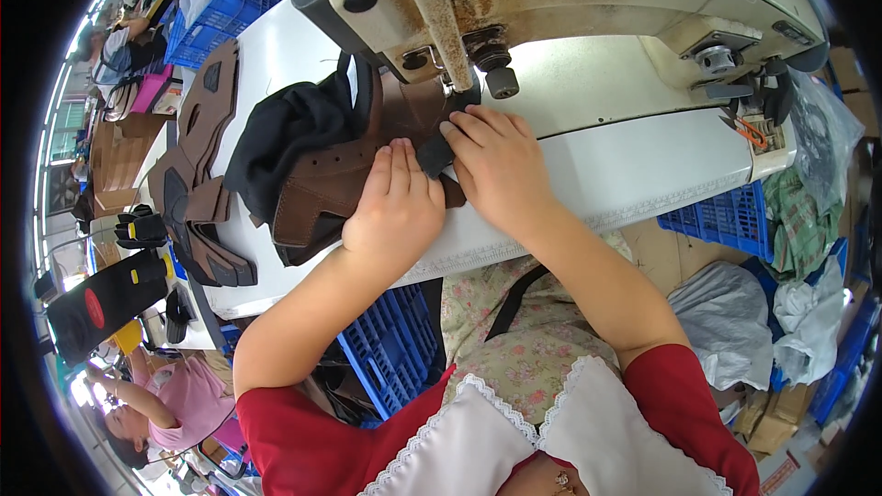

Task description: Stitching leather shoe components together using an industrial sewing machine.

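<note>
Brown leather shoe upper parts [323, 193] lie under the sewing machine head [446, 14], with a row of small holes and black fabric lining [294, 133] bunched up at their left. My left hand [397, 202] rests on the leather, fingers straight and side by side, thumb mostly hidden. To its right, my right hand [501, 165] has its fingertips closed on a short black strip [435, 156] close to the presser foot [450, 85]. Beneath the needle area the leather and strip meet; the stitching point itself is too small to make out.
Stacked brown leather pieces [207, 119] lie on the white table [643, 165] at the left. Orange-handled snips [751, 133] sit at the machine's right end. Blue crates [390, 349] stand below the table, plastic bags [726, 312] at the right. A person in pink [193, 400] works at far left.
</note>
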`<action>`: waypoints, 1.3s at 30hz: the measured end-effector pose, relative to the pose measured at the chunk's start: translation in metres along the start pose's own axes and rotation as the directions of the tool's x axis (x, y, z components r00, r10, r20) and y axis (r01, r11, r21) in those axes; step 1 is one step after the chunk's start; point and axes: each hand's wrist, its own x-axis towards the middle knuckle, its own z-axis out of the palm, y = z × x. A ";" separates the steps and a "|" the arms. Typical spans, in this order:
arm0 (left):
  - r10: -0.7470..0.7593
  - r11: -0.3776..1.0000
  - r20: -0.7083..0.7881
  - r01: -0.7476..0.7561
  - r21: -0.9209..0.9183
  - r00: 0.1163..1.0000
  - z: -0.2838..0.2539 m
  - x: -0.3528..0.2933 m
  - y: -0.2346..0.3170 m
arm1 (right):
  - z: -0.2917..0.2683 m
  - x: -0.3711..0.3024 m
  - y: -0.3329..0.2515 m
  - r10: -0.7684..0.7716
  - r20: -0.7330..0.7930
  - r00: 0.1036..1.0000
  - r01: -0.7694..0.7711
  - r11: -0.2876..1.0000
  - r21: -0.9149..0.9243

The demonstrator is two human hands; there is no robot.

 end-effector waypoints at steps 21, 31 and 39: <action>-0.196 0.980 -0.085 0.192 -0.051 0.977 0.006 0.014 0.030 | 0.000 0.002 0.010 0.009 0.007 1.000 -0.010 0.996 0.085; -0.159 0.574 0.413 0.425 -0.700 0.896 -0.118 0.011 -0.034 | -0.004 -0.005 0.014 0.065 0.078 0.995 -0.071 0.995 0.076; -0.659 -0.041 0.432 0.545 -0.838 0.616 -0.036 0.052 -0.133 | 0.000 -0.001 0.013 -0.008 0.007 1.000 0.007 0.998 0.055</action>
